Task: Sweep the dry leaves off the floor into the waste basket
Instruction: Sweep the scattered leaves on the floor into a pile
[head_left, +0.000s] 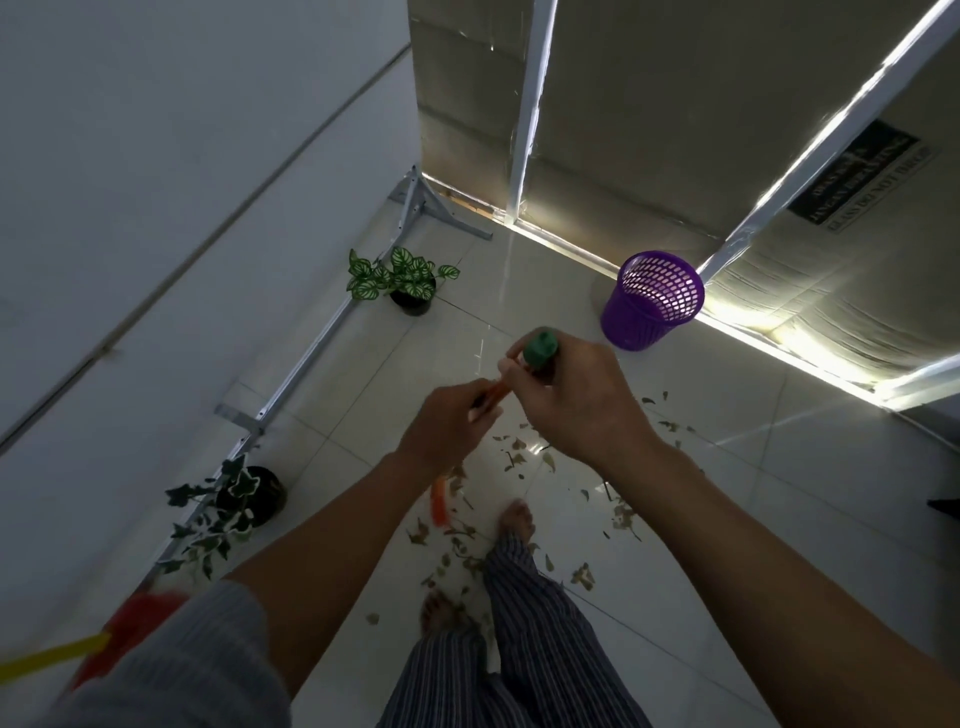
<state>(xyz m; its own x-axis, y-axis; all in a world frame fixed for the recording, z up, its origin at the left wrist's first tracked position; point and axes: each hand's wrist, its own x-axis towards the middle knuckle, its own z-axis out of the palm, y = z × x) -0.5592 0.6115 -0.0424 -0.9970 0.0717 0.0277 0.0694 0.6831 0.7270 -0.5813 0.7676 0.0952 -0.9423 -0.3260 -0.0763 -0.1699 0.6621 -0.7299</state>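
Grey sleeve fabric (171, 660) fills the lower left corner, and behind it a blurred red dustpan-like shape (130, 623) with a yellow handle (52, 660) can be made out. Striped trousers (524, 639) and two bare feet are seen below the forearms, standing among the dry leaves (519, 457), which are scattered over the pale tiled floor (753, 519) around and in front of the feet.

An orange broom handle (439, 501) with a green cap (540, 348) is held upright between both hands. The right hand (576, 400) is curled round the handle just below the cap, and the left hand (449, 423) is closed round it lower down; both grips are clamped on the handle. The broom head is hidden from view.

The purple waste basket (652, 301), a mesh-sided one, is set upright on the floor beyond the leaves, near the bright strip at the foot of the covered wall and well apart from the hands. Two potted plants are placed by a metal frame (332, 322) along the left wall: a green-and-white leafed one (400, 278) farther off, and a darker trailing one (234, 499) nearer.
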